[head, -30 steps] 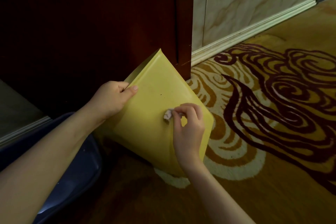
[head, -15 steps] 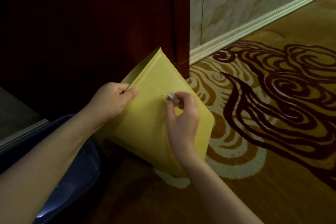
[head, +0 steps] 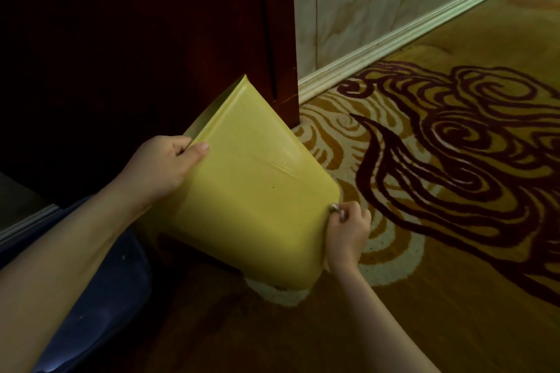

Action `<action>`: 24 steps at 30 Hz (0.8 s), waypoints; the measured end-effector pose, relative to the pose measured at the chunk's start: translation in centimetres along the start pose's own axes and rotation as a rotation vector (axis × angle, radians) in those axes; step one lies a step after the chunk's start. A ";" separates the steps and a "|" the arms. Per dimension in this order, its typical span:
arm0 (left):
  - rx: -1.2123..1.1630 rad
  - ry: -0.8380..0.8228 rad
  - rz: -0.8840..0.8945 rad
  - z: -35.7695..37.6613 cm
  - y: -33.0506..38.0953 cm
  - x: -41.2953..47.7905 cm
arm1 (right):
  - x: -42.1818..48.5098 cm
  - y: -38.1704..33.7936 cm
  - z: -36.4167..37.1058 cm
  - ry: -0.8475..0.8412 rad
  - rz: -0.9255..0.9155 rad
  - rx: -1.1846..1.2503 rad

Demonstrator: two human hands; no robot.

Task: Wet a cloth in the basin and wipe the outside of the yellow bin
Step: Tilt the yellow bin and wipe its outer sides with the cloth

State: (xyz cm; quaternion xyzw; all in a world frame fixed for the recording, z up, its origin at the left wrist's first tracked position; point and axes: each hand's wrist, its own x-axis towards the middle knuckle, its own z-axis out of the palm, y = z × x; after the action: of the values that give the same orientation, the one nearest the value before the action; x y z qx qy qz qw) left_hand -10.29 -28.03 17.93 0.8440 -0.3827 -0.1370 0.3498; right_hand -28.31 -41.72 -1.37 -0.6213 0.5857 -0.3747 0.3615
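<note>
We wipe a tilted yellow bin on patterned carpet, one hand steadying it, the other rubbing its right edge.

The bin leans on its lower corner, its open top turned away toward a dark wood panel. Our left hand is closed on the rim, thumb on the outer face. Our right hand is curled shut on a tiny wad of cloth, pressed against the bin's right edge. We judge the risks as these: the wad is so small it could slip from our fingertips, and a hard push could twist the bin out of the left hand's grip. The dark blue basin sits at lower left, under our left forearm.
</note>
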 end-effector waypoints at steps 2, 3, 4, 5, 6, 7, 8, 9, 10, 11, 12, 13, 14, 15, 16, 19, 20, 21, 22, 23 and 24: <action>0.002 -0.002 0.009 0.0 0.2 -0.1 | -0.1 -0.2 -0.4 0.014 0.020 -0.003; 0.005 -0.002 0.010 0.0 0.2 -0.1 | -0.2 -1.4 -0.4 0.027 -0.043 0.018; 0.005 -0.003 0.009 0.1 0.3 -0.1 | -0.1 -3.2 -0.5 0.040 -0.151 0.054; 0.004 -0.004 0.006 0.1 0.3 -0.1 | 0.0 -5.4 -0.5 0.047 -0.292 0.096; 0.002 -0.007 0.002 0.1 0.3 -0.1 | 0.2 -7.7 -0.5 0.034 -0.445 0.132; 0.000 -0.009 0.000 0.1 0.2 -0.1 | 0.3 -9.9 -0.5 0.002 -0.591 0.153; 0.002 -0.010 -0.003 0.1 0.2 -0.1 | 0.4 -11.9 -0.4 -0.044 -0.721 0.151; 0.009 -0.007 -0.003 0.1 0.2 -0.1 | 0.4 -13.2 -0.3 -0.097 -0.833 0.132; 0.020 0.000 -0.002 0.2 0.2 -0.1 | 0.3 -13.9 -0.3 -0.152 -0.922 0.105; 0.031 0.007 -0.001 0.1 0.1 0.0 | 0.0 -14.0 -0.2 -0.201 -0.979 0.083; 0.035 0.013 0.001 0.1 0.1 0.0 | -0.3 -13.3 -0.4 -0.240 -0.998 0.073; 0.033 0.016 -0.002 0.1 0.0 0.1 | -0.6 -12.1 -0.6 -0.265 -0.983 0.078; 0.030 0.020 -0.009 0.0 -0.1 0.1 | -1.0 -10.5 -0.9 -0.275 -0.951 0.089; 0.028 0.023 -0.017 -0.1 -0.3 0.1 | -1.3 -8.6 -1.3 -0.277 -0.917 0.089; 0.027 0.025 -0.022 -0.2 -0.4 0.2 | -1.7 -6.6 -1.7 -0.280 -0.889 0.072; 0.031 0.024 -0.026 -0.1 -0.5 0.3 | -2.9 -1.1 -2.7 -0.305 -0.811 -0.001; 0.027 0.021 -0.026 0.0 -0.4 0.3 | -3.2 0.4 -3.1 -0.303 -0.768 -0.024; 0.020 0.016 -0.023 0.0 -0.3 0.3 | -3.4 1.7 -3.5 -0.299 -0.716 -0.044; 0.014 0.013 -0.018 0.1 -0.3 0.3 | -3.4 2.6 -3.9 -0.297 -0.660 -0.054; 0.012 0.012 -0.012 0.2 -0.2 0.3 | -3.4 3.1 -4.2 -0.290 -0.605 -0.054; 0.014 0.014 -0.009 0.2 -0.2 0.3 | -3.3 3.1 -4.4 -0.272 -0.563 -0.047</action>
State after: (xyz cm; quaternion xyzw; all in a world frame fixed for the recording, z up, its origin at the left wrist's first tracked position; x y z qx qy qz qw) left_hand -10.10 -28.27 17.65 0.8491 -0.3775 -0.1302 0.3459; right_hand -33.80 -38.63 -2.23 -0.8116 0.3453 -0.3599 0.3042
